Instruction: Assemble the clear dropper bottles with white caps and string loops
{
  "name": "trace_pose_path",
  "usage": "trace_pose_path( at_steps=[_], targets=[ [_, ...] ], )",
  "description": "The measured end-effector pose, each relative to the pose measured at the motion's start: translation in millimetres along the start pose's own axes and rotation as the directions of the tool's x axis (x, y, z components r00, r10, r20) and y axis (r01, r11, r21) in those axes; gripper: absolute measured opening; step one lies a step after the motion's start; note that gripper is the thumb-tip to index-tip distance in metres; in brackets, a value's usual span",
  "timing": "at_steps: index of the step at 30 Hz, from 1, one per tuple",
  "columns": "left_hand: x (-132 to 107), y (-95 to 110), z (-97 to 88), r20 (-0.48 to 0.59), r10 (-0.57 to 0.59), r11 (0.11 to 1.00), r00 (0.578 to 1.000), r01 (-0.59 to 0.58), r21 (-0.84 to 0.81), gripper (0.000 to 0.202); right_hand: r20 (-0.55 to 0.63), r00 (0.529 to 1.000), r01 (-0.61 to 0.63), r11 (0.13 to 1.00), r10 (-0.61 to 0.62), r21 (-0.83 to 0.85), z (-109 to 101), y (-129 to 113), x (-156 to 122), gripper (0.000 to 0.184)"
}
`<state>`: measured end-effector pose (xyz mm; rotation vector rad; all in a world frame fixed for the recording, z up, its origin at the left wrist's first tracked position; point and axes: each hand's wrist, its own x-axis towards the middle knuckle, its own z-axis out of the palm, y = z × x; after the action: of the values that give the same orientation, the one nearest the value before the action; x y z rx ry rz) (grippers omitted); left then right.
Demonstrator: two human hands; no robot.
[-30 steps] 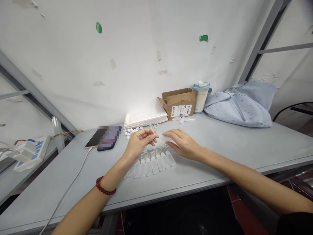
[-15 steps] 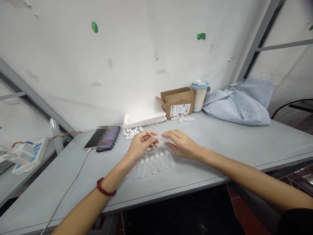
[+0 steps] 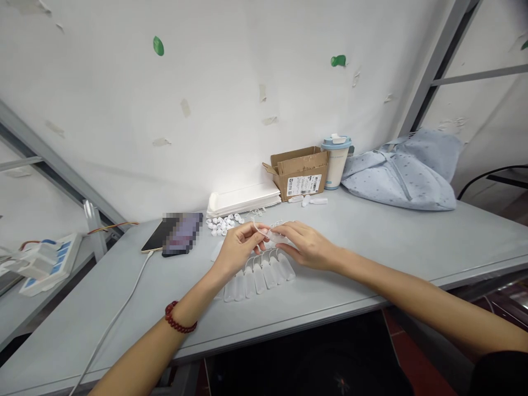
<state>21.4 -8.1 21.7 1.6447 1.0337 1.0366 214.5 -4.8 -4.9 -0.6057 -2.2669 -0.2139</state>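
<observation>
Head view: my hands meet just above the grey worktop (image 3: 391,247), behind a row of bottles.
Left hand (image 3: 238,250): closed, pinching a thin clear piece (image 3: 259,227) at the fingertips.
Right hand (image 3: 307,246): closed round one small clear bottle (image 3: 277,236), near the row's far end.
Step, as I judge it: hold the bottle steady, line the piece up with its neck, and press straight rather than slanted.
Blue cloth bundle (image 3: 402,176): one.
Cardboard box (image 3: 299,171): one.
White tray stack (image 3: 243,199): one; I can't count the layers.
Lidded cup (image 3: 336,162): one.
Bottles in row (image 3: 259,275): about seven, some hidden by my left hand.
White caps (image 3: 223,223): a loose heap, too small to count.
</observation>
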Motion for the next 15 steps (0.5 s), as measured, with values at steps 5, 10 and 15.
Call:
trace_pose_path(
  at_steps=[5,10,15],
  targets=[
    [-0.7,2.2,-0.1,-0.038,0.038,0.998,0.999,-0.036,0.058,0.021,-0.005,0.999,-0.047,0.998,0.047,0.04,-1.3,-1.7,0.8,0.03],
    [-3.9,7.2,-1.5,-0.048,0.113,0.981,0.992,-0.104,0.163,0.018,-0.026,0.998,-0.061,0.996,0.062,0.062,0.4,-1.1,0.9,0.029],
    [-6.8,10.1,1.1,-0.008,0.158,0.969,0.987,-0.154,0.192,0.018,-0.044,0.997,-0.055,0.997,0.057,0.047,1.6,-0.8,0.4,0.028]
  ],
)
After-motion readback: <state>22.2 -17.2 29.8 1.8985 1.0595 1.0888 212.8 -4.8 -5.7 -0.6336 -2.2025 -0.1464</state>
